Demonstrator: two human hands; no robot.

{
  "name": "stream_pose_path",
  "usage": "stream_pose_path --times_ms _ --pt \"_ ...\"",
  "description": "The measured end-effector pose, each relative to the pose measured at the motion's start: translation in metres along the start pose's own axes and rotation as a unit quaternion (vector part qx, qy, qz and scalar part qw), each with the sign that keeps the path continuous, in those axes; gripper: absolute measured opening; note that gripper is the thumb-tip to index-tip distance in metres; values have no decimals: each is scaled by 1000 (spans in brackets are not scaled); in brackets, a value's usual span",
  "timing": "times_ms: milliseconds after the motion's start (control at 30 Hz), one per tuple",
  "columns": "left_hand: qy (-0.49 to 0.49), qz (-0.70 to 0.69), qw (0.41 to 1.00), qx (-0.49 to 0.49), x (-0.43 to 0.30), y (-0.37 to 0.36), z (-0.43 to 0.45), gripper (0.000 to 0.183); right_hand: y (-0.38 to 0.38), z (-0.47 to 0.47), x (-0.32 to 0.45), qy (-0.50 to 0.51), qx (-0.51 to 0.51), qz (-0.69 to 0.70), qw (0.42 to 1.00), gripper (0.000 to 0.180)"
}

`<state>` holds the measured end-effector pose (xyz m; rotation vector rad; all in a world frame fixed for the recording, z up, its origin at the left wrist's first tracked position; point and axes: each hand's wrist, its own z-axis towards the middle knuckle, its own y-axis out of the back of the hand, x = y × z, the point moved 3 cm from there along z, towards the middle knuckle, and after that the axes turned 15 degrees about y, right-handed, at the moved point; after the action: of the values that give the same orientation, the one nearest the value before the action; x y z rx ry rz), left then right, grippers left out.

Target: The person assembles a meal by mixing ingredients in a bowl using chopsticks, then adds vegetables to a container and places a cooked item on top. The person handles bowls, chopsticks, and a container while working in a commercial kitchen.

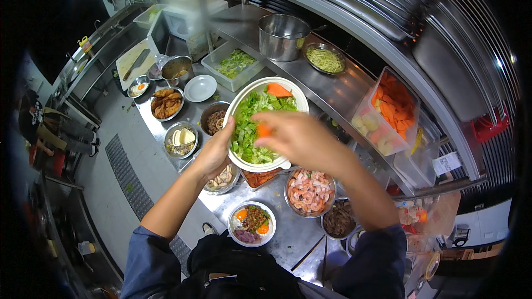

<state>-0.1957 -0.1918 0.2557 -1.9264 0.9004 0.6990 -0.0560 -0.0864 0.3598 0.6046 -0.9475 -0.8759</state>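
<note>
My left hand [214, 151] grips the near left rim of a white bowl [302, 96], thumb over the edge, holding it above the steel counter. Chopped green lettuce [247, 139] fills the bowl, and an orange slice, likely carrot [277, 90], lies against its far side. Over the lettuce, my right hand [297, 133] is blurred by motion. Its fingers pinch another orange piece [264, 129]. Below the bowl stand a metal bowl of peeled shrimp [311, 193] and a white bowl with egg yolks and chopped toppings [252, 223].
A clear bin of carrot slices [397, 110] sits on the shelf at right, near a steel pot [280, 37]. Shredded lettuce fills a plastic tub [235, 64]. Chopsticks [308, 253] lie on the counter. A knife [136, 64] rests on a cutting board. Another person [54, 126] stands far left.
</note>
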Motion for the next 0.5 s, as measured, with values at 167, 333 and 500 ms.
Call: stream_pose_path --times_ms 167,333,500 --pt "-29 1 999 -24 2 7 -27 65 -6 15 14 12 -48 -63 997 34" --pt "-80 -63 987 -127 4 73 -81 61 65 -78 10 -140 -238 -13 961 12" --pt "-116 -132 952 -250 25 152 -134 58 -29 -161 -78 -386 -129 64 911 19"
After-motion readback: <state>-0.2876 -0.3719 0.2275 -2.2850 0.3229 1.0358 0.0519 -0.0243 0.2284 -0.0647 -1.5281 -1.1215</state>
